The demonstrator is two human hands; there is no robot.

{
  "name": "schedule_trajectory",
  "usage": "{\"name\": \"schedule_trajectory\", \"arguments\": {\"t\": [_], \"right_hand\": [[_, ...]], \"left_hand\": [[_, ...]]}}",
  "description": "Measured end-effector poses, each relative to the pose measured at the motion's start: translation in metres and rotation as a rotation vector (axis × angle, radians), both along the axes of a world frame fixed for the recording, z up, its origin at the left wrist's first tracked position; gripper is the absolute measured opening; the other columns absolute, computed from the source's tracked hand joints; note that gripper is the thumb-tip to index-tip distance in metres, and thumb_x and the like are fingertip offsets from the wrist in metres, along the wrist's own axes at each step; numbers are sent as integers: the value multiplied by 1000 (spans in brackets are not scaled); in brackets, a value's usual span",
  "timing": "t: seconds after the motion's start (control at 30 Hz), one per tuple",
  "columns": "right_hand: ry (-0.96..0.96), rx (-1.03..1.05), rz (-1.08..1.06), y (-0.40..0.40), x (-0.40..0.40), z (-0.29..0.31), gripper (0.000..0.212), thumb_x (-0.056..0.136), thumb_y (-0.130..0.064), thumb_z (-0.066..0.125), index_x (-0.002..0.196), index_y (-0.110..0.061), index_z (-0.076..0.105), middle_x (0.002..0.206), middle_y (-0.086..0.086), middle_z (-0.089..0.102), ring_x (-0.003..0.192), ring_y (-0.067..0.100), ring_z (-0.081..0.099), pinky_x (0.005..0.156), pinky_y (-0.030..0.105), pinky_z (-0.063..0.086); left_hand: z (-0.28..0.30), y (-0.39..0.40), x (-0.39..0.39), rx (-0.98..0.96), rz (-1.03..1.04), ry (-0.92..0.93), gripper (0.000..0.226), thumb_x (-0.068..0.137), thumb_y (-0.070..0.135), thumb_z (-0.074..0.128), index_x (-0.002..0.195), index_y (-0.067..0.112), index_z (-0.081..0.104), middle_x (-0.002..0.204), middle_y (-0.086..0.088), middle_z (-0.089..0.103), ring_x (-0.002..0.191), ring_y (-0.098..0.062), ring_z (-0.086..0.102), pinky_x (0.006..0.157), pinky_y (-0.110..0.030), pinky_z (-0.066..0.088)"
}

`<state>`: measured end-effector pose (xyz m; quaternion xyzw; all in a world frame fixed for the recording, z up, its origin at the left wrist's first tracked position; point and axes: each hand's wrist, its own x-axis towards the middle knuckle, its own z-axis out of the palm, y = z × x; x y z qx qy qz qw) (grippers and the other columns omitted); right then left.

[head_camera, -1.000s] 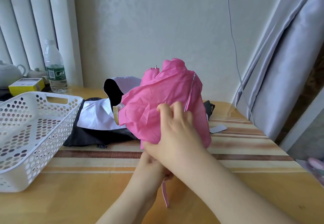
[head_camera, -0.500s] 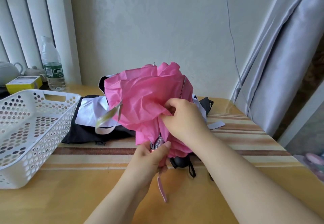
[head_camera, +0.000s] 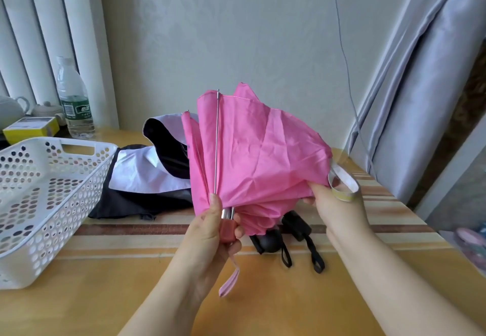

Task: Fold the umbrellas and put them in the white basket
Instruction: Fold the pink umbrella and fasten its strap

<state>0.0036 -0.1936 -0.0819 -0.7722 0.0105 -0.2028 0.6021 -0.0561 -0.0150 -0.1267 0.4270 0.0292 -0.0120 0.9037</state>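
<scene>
Left hand (head_camera: 210,226) gripping pink umbrella (head_camera: 257,157) handle, right hand (head_camera: 335,203) pinching canopy

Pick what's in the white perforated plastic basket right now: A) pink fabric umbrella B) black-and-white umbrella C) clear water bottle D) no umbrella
D: the white perforated plastic basket holds no umbrella; the left hand grips the pink fabric umbrella above the table.

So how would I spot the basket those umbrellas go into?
Look at the wooden table, then along its left edge. The white basket sits there, in front of the water bottle and left of the black-and-white umbrella. It alone is hard plastic, pierced all over with round holes.
</scene>
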Motion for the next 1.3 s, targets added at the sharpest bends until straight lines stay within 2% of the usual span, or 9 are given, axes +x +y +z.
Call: {"name": "schedule_trajectory", "arguments": {"t": [0.2,0.3,0.43,0.57,0.7,0.83,1.0,1.13,1.3], "right_hand": [[180,482,629,-9,-14,14,38,82,-1,59,113,-21,62,104,4,73,93,16,69,84,33,58],[388,66,564,-27,-14,10,58,86,10,60,132,-22,49,118,11,68,104,17,67,96,35,51],[329,209,450,-48,-15,32,112,66,-13,73,147,-51,6,146,5,38,124,19,49,107,48,36],[206,-292,419,-43,6,53,83,77,-41,69,147,-42,24,147,-18,31,137,3,28,101,28,32],[267,-307,572,-32,25,68,65,65,-33,73,125,-15,57,120,-1,67,110,16,63,89,26,54],[321,-394,791,-28,19,86,43,63,-27,77,99,-6,67,95,9,74,91,28,71,81,38,59],[409,-774,1045,-11,1,79,31,78,-29,74,94,-2,72,92,13,74,93,23,69,97,39,50],[434,-409,1205,-14,-4,84,7,74,-17,65,74,-18,72,74,-9,70,72,5,64,74,18,51],[461,-314,1212,-28,-6,97,25,84,-13,57,102,4,55,83,-3,73,78,10,70,73,21,55]], "left_hand": [[-5,0,2,39,72,86,22,85,30,58,77,11,50,60,-4,53,46,-12,45,35,-19,30],[-8,3,4,85,108,92,23,91,26,56,76,12,48,59,-2,53,45,-12,46,37,-18,33],[-9,5,5,132,121,60,23,90,28,56,77,12,47,59,-2,53,46,-10,46,39,-19,33],[-8,3,3,170,73,34,27,81,34,59,78,10,46,61,-2,52,46,-11,46,41,-19,32],[-6,3,1,209,46,34,33,78,40,58,82,10,47,62,-2,52,48,-11,46,43,-19,32],[-3,3,3,247,95,36,47,88,53,43,76,8,51,63,-7,51,48,-13,43,47,-24,28],[-3,3,4,267,104,58,27,95,4,30,76,7,47,61,-8,52,44,-14,42,40,-21,24],[-2,5,4,105,63,78,28,100,19,41,77,6,52,62,-8,51,44,-14,47,38,-21,37],[7,7,1,-172,-33,119,33,78,27,57,64,0,69,62,-12,60,51,-22,64,56,-36,60]]}}
